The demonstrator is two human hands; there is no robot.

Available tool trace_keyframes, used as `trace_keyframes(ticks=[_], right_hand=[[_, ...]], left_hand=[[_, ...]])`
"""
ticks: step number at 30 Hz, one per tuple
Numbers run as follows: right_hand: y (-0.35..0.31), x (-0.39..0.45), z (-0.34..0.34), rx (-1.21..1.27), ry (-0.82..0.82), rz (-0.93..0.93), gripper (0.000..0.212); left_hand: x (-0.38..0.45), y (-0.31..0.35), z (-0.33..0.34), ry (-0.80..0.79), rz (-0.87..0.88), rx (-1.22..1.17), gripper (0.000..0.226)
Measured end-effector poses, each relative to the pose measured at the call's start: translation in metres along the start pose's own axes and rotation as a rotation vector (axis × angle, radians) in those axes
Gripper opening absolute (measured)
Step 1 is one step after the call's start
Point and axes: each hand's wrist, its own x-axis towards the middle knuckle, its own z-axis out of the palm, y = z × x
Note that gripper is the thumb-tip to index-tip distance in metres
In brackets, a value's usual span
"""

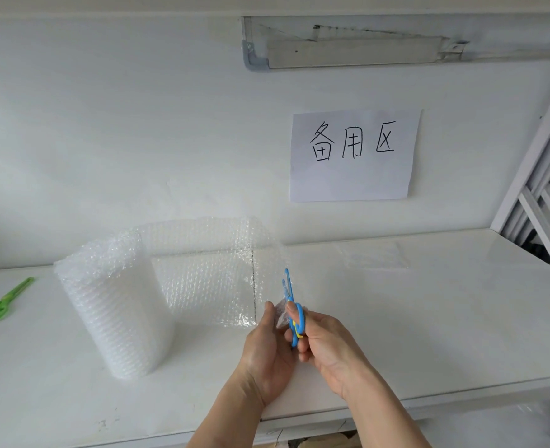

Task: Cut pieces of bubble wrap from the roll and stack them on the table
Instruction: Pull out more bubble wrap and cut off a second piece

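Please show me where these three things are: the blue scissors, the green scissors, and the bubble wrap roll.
blue scissors (pixel 295 321): head view, on the blue handle loop in the right hand.
green scissors (pixel 0 303): head view, on the middle, near the pivot.
roll (pixel 115 315): head view, on the roll's side wall.

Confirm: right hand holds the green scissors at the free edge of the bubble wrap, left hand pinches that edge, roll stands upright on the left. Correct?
Wrong colour. In the head view the right hand holds the blue scissors; the green scissors lie untouched on the table at far left. The left hand pinching the bubble wrap edge and the upright roll are right.
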Motion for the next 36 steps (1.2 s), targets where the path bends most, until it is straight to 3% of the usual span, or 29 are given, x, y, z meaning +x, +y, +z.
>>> trace_keyframes(ticks=[4, 10, 25, 32, 36], right_hand=[[0.002, 0.003, 0.003, 0.077, 0.008, 0.004, 0.044], [-0.003, 0.006, 0.004, 0.103, 0.009, 0.01, 0.03], [-0.012, 0.014, 0.004, 0.13, 0.019, -0.012, 0.033], [-0.015, 0.018, 0.002, 0.115, 0.036, -0.012, 0.031], [-0.019, 0.02, 0.0, 0.082, 0.027, -0.014, 0.032]], left_hand=[[-0.001, 0.0, 0.001, 0.026, 0.014, -0.03, 0.06], [-0.004, -0.001, 0.002, 0.031, 0.032, -0.049, 0.056], [0.01, -0.006, -0.011, -0.004, 0.001, -0.127, 0.053], [0.012, -0.007, -0.011, -0.03, 0.0, -0.177, 0.041], [0.013, -0.008, -0.011, -0.062, 0.004, -0.165, 0.048]])
